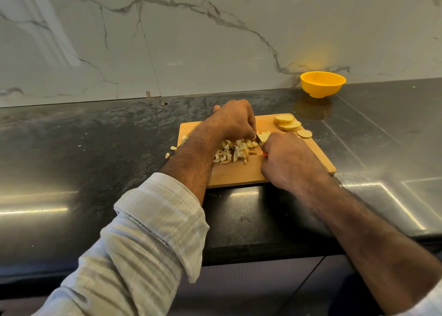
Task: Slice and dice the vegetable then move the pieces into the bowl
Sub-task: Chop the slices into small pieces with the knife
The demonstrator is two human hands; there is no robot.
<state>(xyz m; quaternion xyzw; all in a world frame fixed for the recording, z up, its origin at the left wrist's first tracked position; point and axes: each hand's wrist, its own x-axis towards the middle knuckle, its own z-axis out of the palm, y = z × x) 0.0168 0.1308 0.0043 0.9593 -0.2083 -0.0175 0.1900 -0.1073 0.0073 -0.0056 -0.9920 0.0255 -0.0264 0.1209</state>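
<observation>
A wooden cutting board (pixel 239 174) lies on the dark counter. A heap of pale diced vegetable pieces (pixel 233 152) sits on its middle. My left hand (pixel 233 121) curls its fingers down onto a pale slice (pixel 263 137) at the heap's right end. My right hand (pixel 289 160) grips a knife with a red handle (pixel 265 154); its blade (pixel 259 140) meets that slice beside my left fingertips. Three round slices (pixel 288 123) lie at the board's far right corner. The yellow bowl (pixel 323 84) stands behind the board to the right, with nothing visible inside.
A few diced bits (pixel 170 151) lie on the black counter (pixel 95 148) just left of the board. A marble backsplash (pixel 191 41) rises behind the counter. The counter's front edge runs below the board.
</observation>
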